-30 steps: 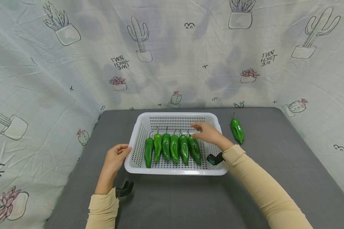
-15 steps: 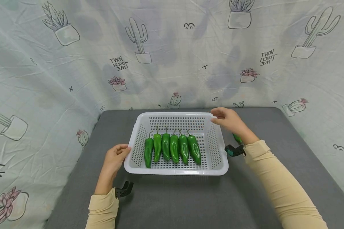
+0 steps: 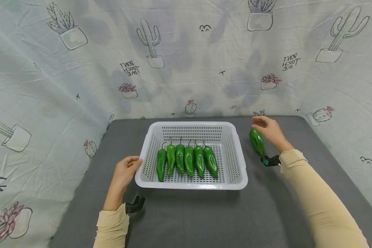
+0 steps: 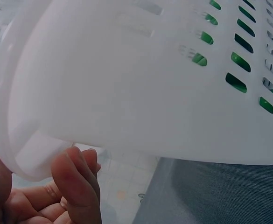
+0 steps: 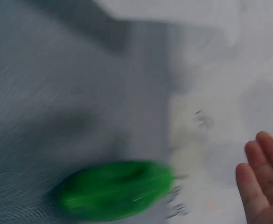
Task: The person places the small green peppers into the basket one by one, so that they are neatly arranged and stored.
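Observation:
A white perforated plastic basket (image 3: 190, 186) holds several green chili peppers (image 3: 189, 162) lined up in a row, stems toward the far side. My left hand (image 3: 125, 170) pinches the basket's left rim; in the left wrist view, curled fingers (image 4: 78, 186) are under the lip. To the right of the basket lies a single green pepper (image 3: 256, 142), its stem end hidden in the head view. Just above and beside that end hovers my right hand (image 3: 270, 132). The right wrist view shows this pepper (image 5: 115, 190) apart from the relaxed, extended fingers (image 5: 255, 186).
A dark grey cloth-covered table (image 3: 192, 217) bears the basket and the lone pepper. Behind it and on both sides hangs a pale curtain (image 3: 186, 69) printed with cactus drawings.
My right hand has moved from over the right part of the basket, past its right rim, to the lone pepper. The left hand and the peppers have stayed put.

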Demonstrator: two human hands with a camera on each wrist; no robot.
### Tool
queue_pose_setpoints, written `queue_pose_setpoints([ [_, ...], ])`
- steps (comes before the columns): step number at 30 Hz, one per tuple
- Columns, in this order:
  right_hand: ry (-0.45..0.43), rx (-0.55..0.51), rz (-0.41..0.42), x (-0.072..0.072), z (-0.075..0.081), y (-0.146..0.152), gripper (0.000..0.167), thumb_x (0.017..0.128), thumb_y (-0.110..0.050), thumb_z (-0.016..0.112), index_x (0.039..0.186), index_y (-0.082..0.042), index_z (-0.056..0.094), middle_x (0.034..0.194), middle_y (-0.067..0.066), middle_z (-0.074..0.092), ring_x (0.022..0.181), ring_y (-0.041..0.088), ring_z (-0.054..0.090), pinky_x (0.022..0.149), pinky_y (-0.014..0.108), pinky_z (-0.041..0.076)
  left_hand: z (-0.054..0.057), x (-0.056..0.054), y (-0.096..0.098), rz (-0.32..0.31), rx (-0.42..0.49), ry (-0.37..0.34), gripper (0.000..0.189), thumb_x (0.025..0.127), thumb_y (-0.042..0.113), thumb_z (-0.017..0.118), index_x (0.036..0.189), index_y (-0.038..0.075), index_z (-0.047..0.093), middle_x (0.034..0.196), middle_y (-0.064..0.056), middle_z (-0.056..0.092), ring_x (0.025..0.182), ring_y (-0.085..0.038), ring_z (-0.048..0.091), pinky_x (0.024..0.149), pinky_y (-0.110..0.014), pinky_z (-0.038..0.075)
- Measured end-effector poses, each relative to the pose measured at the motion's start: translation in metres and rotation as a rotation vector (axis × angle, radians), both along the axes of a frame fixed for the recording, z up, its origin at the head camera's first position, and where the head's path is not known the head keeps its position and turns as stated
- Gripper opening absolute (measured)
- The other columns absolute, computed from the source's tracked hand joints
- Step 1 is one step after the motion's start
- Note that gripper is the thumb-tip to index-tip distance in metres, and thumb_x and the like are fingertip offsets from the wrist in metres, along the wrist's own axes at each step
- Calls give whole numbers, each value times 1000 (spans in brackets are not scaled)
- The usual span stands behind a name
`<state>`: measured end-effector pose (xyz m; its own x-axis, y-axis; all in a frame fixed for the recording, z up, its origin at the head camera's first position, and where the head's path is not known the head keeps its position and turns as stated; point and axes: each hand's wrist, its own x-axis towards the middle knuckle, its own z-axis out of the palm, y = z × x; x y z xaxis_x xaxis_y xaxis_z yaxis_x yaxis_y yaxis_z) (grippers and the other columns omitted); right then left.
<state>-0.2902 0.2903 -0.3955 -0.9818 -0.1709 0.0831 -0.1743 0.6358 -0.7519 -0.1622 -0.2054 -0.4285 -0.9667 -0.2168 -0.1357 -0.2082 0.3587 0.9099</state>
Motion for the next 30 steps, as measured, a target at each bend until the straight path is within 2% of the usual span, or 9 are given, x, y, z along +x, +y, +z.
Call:
queue_pose_setpoints([
  [6, -44, 54, -49, -4, -36, 16, 48, 99, -25, 50, 139, -1, 42, 142, 27, 37, 131, 45, 34, 99, 58, 35, 0, 0, 2, -5, -2, -16, 38, 96, 21, 57, 123, -6, 55, 112, -21, 63, 82, -3, 59, 70, -17, 48],
  [11, -90, 129, -50, -10, -53, 24, 47, 98, -18, 53, 139, -1, 42, 147, 30, 27, 135, 49, 22, 103, 64, 25, 1, 0, 2, 0, -7, -11, 37, 96, 20, 57, 122, -6, 55, 110, -22, 64, 82, -5, 60, 69, -18, 48],
  [21, -160, 203, 47, -17, -70, 28, 50, 95, -18, 57, 141, -3, 41, 145, 34, 29, 129, 53, 29, 100, 66, 27, 1, 0, 2, 4, 8, 2, 35, 96, 17, 57, 121, -7, 55, 106, -19, 65, 78, -2, 60, 68, -18, 49],
  [27, -180, 203, 25, -17, -73, 26, 51, 94, -16, 57, 141, -3, 41, 142, 37, 30, 123, 53, 36, 95, 62, 35, 2, 0, 2, 9, 8, 0, 36, 96, 19, 57, 122, -7, 55, 108, -20, 64, 79, -3, 60, 68, -18, 49],
  [30, -205, 176, 8, -16, -74, 27, 52, 95, -16, 55, 143, -4, 38, 143, 38, 27, 123, 54, 35, 94, 62, 35, 2, 0, 1, 12, 7, -5, 36, 96, 19, 57, 122, -7, 55, 107, -20, 64, 79, -3, 60, 68, -18, 49],
])
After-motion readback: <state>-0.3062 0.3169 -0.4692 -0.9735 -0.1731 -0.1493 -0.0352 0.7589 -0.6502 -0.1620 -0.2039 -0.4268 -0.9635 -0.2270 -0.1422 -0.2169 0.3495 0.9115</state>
